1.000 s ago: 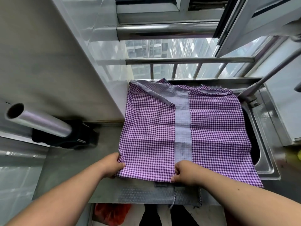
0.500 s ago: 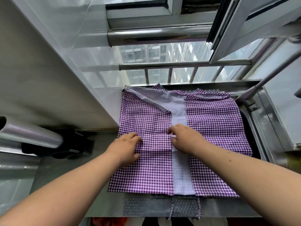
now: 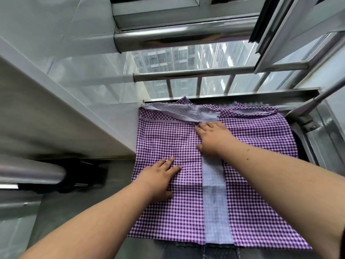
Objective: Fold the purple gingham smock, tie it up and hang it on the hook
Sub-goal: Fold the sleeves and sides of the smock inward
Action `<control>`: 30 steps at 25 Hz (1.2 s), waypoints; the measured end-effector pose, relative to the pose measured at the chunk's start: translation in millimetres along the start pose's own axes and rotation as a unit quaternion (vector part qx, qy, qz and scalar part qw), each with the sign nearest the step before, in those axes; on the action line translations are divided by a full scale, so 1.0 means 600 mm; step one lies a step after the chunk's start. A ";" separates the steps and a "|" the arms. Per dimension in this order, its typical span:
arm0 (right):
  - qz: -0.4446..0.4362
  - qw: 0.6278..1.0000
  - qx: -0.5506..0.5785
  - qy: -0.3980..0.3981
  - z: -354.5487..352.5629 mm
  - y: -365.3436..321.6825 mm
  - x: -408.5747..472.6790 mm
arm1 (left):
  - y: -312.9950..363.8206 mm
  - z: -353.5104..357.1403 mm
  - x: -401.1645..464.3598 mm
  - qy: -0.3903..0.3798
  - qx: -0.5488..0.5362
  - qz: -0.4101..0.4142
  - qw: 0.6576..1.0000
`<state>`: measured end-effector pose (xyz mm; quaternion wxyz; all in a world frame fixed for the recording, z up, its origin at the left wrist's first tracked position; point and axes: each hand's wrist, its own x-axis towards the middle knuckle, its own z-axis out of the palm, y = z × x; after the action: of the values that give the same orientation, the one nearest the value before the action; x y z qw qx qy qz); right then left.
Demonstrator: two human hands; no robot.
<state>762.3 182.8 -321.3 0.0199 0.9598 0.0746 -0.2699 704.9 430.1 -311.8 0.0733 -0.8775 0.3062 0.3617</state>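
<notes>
Both flat, ungrasping palms have slid farther up the purple gingham cotton smock point(image 3: 168, 212): left hand point(image 3: 158, 178), right hand point(image 3: 212, 139); its overhanging near hem could, seemingly, slip off the steel counter point(image 3: 74, 208).

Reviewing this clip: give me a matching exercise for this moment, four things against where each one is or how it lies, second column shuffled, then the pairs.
Things:
1. left hand
2. right hand
3. pale centre strip
4. metal railing

Place or state:
A. runs between the two gingham panels of the smock
B. flat on the left gingham panel, nearer the person
C. crosses behind the window glass, beyond the smock
D. flat, far along the centre strip, near the collar end

Pairs: 1-B, 2-D, 3-A, 4-C
</notes>
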 end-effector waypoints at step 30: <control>-0.173 0.985 0.008 0.024 0.154 0.072 -0.312 | 0.047 0.038 -0.082 0.036 0.096 0.111 0.989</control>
<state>563.4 108.0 -302.5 -0.0367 0.9389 0.2376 -0.2464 647.7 439.6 -292.1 0.1056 -0.8393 0.4374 0.3052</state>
